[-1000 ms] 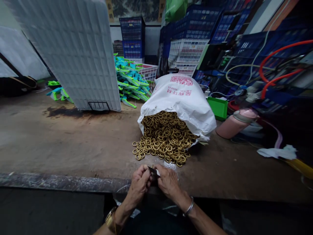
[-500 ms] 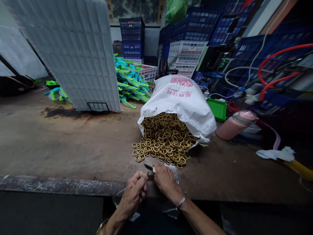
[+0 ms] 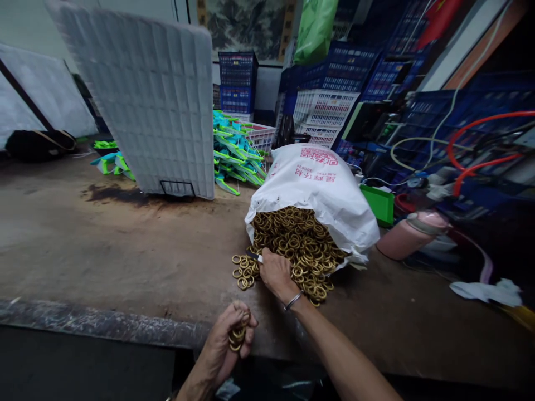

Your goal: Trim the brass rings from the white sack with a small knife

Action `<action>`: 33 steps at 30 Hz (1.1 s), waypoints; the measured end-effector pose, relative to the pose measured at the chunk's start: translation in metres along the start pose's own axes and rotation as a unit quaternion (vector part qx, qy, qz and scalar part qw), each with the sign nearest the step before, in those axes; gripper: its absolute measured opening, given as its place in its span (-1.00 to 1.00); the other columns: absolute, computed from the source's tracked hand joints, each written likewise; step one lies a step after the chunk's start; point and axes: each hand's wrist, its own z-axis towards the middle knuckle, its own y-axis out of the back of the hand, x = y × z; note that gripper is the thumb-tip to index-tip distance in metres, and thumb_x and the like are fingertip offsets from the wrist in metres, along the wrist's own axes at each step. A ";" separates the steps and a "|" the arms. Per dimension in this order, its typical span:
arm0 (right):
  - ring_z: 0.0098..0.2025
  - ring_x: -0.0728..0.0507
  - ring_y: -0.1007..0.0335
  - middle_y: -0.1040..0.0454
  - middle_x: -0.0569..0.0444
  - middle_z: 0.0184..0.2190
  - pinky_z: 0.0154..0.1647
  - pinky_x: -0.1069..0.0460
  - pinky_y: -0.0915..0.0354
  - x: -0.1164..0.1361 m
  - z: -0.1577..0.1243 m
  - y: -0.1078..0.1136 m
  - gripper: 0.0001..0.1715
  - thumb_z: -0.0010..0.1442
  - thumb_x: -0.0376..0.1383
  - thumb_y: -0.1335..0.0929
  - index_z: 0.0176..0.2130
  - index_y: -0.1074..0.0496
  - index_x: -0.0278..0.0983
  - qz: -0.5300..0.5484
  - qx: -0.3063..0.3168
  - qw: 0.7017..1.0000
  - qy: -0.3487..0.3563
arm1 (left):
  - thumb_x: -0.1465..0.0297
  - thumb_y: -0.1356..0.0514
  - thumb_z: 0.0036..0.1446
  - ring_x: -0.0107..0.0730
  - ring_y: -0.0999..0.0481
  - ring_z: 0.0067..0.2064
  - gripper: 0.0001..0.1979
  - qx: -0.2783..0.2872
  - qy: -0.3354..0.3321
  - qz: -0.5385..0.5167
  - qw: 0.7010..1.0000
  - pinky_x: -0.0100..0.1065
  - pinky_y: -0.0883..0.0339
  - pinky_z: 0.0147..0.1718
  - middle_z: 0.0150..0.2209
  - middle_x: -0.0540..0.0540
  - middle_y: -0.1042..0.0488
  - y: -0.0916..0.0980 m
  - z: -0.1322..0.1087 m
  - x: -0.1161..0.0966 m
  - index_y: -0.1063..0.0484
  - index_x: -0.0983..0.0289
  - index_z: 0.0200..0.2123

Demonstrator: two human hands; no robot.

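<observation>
Several brass-coloured rings point(image 3: 237, 337) sit in my left hand point(image 3: 228, 337), whose fingers curl round them at the table's front edge. My right hand point(image 3: 276, 273) is closed on a small knife point(image 3: 253, 255) with a dark blade and a pale handle. That hand reaches over the heap of loose rings point(image 3: 311, 273); its fingertips are hidden, so I cannot tell whether they touch a ring. The heap spills from the mouth of a white woven sack point(image 3: 311, 178) with red print, lying on its side.
On the brown table point(image 3: 125, 250) a grey ribbed panel point(image 3: 154, 106) stands upright at the left. Behind it lie green and blue plastic pieces point(image 3: 234, 150). To the right are a pink bottle point(image 3: 412, 234), a green tray point(image 3: 378, 204) and red hoses point(image 3: 453, 145). Stacked crates point(image 3: 326, 106) stand behind.
My right hand has moved forward with the knife, from beside my left hand to the ring heap. My left hand has turned, showing several rings in it. The camera view has shifted slightly.
</observation>
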 end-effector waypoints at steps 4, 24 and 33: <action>-0.35 -0.17 -0.44 -0.49 -0.09 -0.44 -0.43 0.06 -0.11 0.002 0.004 -0.006 -0.80 0.10 -0.43 -0.18 -0.25 -0.30 -0.31 -0.006 0.009 1.000 0.005 | 0.31 -0.17 0.01 -0.55 -0.32 -0.53 -0.80 0.013 0.029 -0.064 0.997 -0.55 -0.05 -0.68 -0.48 0.01 -0.35 0.009 0.002 0.002 -0.32 0.29 -0.30; -0.34 -0.07 -0.40 -0.49 -0.01 -0.35 -0.46 0.09 -0.01 -0.007 -0.015 -0.003 -0.80 0.14 -0.35 -0.18 -0.26 -0.34 -0.27 0.022 0.014 0.999 0.044 | 0.28 -0.30 -0.15 -0.66 -0.21 -0.63 -0.67 -0.036 0.025 -0.090 0.995 -0.61 0.11 -0.73 -0.60 -0.08 -0.26 0.000 0.021 0.002 -0.19 0.31 -0.56; -0.40 -0.11 -0.43 -0.50 -0.04 -0.43 -0.51 0.09 0.00 0.004 -0.004 -0.006 -0.80 0.10 -0.42 -0.19 -0.32 -0.36 -0.30 0.004 0.024 0.999 0.036 | 0.22 -0.30 -0.17 -0.72 -0.12 -0.68 -0.63 -0.048 0.028 -0.041 0.998 -0.62 0.20 -0.75 -0.61 -0.13 -0.21 0.003 0.017 -0.002 -0.19 0.27 -0.43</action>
